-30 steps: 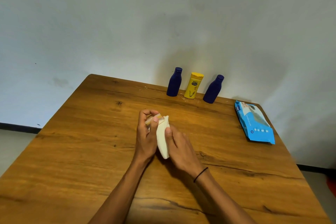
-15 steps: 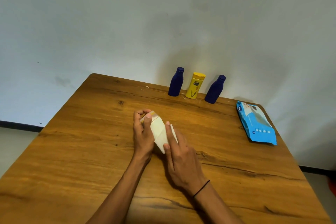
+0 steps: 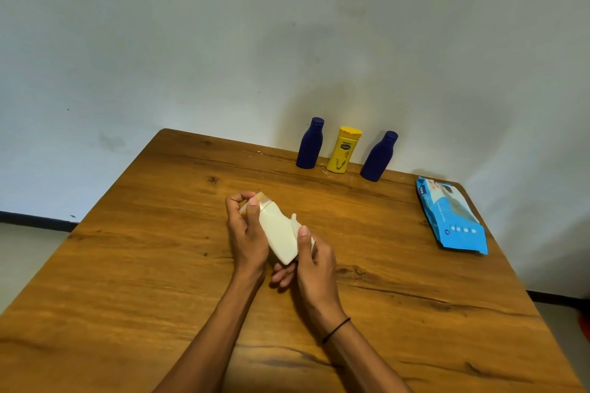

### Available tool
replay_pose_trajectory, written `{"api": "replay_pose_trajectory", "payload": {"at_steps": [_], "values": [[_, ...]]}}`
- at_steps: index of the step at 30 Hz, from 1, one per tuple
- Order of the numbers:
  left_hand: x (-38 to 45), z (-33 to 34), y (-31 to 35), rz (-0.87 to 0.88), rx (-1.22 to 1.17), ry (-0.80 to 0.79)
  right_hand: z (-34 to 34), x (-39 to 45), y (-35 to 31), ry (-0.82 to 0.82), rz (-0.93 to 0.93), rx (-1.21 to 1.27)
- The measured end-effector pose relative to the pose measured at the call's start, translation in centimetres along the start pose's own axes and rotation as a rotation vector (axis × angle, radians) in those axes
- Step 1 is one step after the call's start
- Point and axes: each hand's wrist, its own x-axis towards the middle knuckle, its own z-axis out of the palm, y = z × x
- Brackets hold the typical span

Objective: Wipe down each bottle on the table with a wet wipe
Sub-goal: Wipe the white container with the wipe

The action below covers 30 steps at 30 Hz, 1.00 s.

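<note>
A person's two bare hands work over a brown wooden table (image 3: 134, 265) with dark grain streaks, set against a pale grey wall (image 3: 159, 41). The cream-white plastic bottle (image 3: 278, 234), flat-sided with a yellowish cap, is held tilted above the middle of the table, its cap end pointing away and toward the left edge, its base nearer the person. The left hand (image 3: 247, 234) grips the cap end: the fingers curl round the neck from the far side and the thumb presses along the near face of the bottle. The right hand (image 3: 314, 260) clasps the base end, thumb laid up along the bottle's right side and fingers curled beneath it. A white wet wipe (image 3: 296, 224) is pinched between that thumb and the bottle, and a small corner of it sticks up just above the thumb tip. A thin black band (image 3: 336, 329) circles the right wrist.

At the far edge of the table, close to the wall, three bottles stand upright in a row. The left dark blue plastic bottle (image 3: 309, 143) stands just beside the yellow plastic bottle (image 3: 344, 150) with a printed label, and the right dark blue plastic bottle (image 3: 379, 156) stands on the yellow one's other side, a little further off. All three are well apart from the held bottle. Toward the table's right edge lies a flat light blue pack of wet wipes (image 3: 451, 217), nearer the person than the row of bottles.
</note>
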Motion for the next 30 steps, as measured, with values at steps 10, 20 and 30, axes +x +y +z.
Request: {"api": "replay_pose_trajectory", "payload": {"at_steps": [10,20,30], "values": [[-0.5,0.8,-0.1,-0.082,0.035,-0.243,-0.8,0.6,-0.1,0.149,-0.282,-0.267],[0.4,-0.1,0.2,-0.233,-0.030,-0.303,-1.4,-0.3,1.8,0.072,-0.663,-0.892],[-0.1,0.0,0.4,0.048,-0.026,-0.353,-0.5,0.5,-0.1,0.037,-0.285,-0.875]]}}
